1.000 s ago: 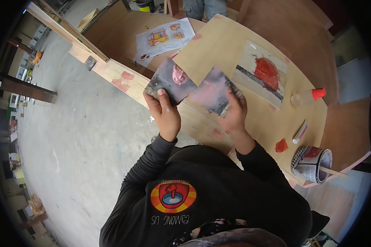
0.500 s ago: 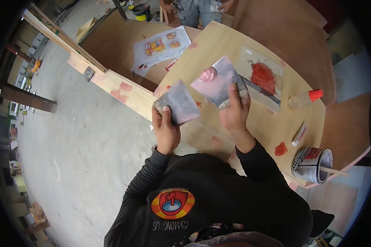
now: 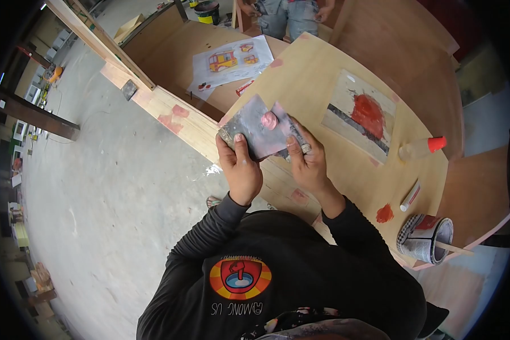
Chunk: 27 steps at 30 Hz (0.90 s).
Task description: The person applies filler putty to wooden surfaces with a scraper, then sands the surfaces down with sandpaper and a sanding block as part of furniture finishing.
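Note:
My left hand (image 3: 241,173) is closed round the thick edge of a grey, smeared putty scraper (image 3: 245,126), thumb on top. My right hand (image 3: 310,165) grips a second putty scraper (image 3: 281,113), which is largely hidden behind the first. The two blades overlap in front of my chest. A lump of pink putty (image 3: 269,120) sits where they meet. Beneath and to the right spreads a curved wooden panel (image 3: 300,73). On it lies a board (image 3: 341,96) with a dark strip and red paste (image 3: 368,115).
To the right are a bottle with a red cap (image 3: 424,147), a white tube (image 3: 411,195) and an open can (image 3: 425,238) with a stick. A printed drawing sheet (image 3: 232,63) lies in the wooden box section. Another person (image 3: 286,17) stands opposite. Concrete floor (image 3: 113,187) extends left.
The two scrapers, apart before, have come together and now overlap. My right hand has moved left and down, bringing the pink putty against the left scraper.

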Each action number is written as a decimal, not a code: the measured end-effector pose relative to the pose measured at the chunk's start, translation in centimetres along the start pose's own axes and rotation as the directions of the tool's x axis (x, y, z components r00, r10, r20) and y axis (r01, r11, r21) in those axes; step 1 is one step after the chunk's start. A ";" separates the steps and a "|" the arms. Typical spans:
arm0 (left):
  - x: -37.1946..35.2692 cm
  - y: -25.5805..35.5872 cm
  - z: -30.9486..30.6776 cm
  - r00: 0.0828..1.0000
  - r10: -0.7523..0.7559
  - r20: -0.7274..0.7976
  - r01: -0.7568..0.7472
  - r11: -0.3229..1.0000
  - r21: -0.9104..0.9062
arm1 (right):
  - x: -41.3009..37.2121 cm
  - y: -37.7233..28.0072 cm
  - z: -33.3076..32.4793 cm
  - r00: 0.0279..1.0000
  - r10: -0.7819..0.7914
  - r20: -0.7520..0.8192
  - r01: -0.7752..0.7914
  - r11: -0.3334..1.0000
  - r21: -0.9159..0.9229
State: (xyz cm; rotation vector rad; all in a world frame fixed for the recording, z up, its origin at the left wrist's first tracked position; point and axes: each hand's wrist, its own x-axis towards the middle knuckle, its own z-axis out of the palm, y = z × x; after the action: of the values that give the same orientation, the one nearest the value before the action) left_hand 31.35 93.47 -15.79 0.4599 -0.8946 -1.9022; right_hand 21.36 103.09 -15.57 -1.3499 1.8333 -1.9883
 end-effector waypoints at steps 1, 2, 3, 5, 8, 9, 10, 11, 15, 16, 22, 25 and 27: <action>0.2 -0.5 -0.6 1.000 -0.001 -0.001 0.001 1.000 0.000 | -0.1 0.1 -0.3 0.998 0.017 0.064 -0.013 0.998 -0.060; 0.5 -0.9 -1.2 0.998 0.063 0.011 -0.063 0.994 0.090 | -0.2 -0.1 -0.6 0.992 0.038 0.117 -0.025 0.993 -0.112; 0.7 -1.3 -1.9 0.992 0.124 0.030 -0.127 0.976 0.179 | -0.5 0.6 -1.0 0.993 0.040 0.115 -0.027 0.993 -0.112; 0.8 -0.4 -1.6 0.999 0.054 0.008 -0.055 0.994 0.097 | -0.7 2.2 -2.3 0.927 0.275 0.256 -0.248 0.959 -0.136; 0.3 0.6 -1.2 0.996 -0.091 0.000 0.091 0.995 -0.042 | 0.5 1.8 -2.8 0.972 0.233 0.007 -0.232 0.962 0.142; 0.1 0.7 -1.2 0.988 -0.154 0.005 0.154 0.984 -0.094 | 0.8 1.6 -2.4 0.965 0.238 -0.108 -0.173 0.892 0.418; 0.0 0.3 -1.2 0.984 -0.179 -0.005 0.177 0.978 -0.113 | 0.9 1.5 -2.0 0.960 0.248 -0.127 -0.145 0.834 0.533; 0.0 0.0 -1.0 0.984 -0.178 -0.003 0.177 0.978 -0.114 | 1.0 1.3 -1.4 0.961 0.247 -0.128 -0.144 0.834 0.532; -0.5 -0.7 0.0 0.972 -0.231 -0.045 0.220 0.960 -0.173 | 0.7 0.4 1.1 0.945 0.225 -0.236 -0.025 0.773 0.634; -0.5 -0.7 0.2 0.973 -0.226 -0.054 0.214 0.962 -0.170 | 0.5 0.3 1.5 0.944 0.217 -0.249 -0.012 0.775 0.631; -0.5 -1.5 -1.0 0.985 -0.157 -0.076 0.152 0.987 -0.058 | -0.7 0.7 0.6 0.973 0.227 -0.032 -0.210 0.939 0.273; -0.5 -2.2 -1.4 0.987 -0.125 -0.099 0.125 0.992 0.000 | -1.1 0.1 0.2 0.984 0.176 0.011 -0.176 0.982 0.074; -0.6 -2.8 -1.6 0.994 -0.040 -0.104 0.038 0.999 -0.019 | -2.2 0.4 0.1 0.960 0.274 0.063 -0.279 0.957 0.084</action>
State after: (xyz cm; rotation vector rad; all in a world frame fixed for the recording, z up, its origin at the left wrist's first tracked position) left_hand 30.98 94.15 -19.04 0.5645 -0.8058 -1.9018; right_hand 22.54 104.30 -17.03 -1.0416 1.7723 -1.8518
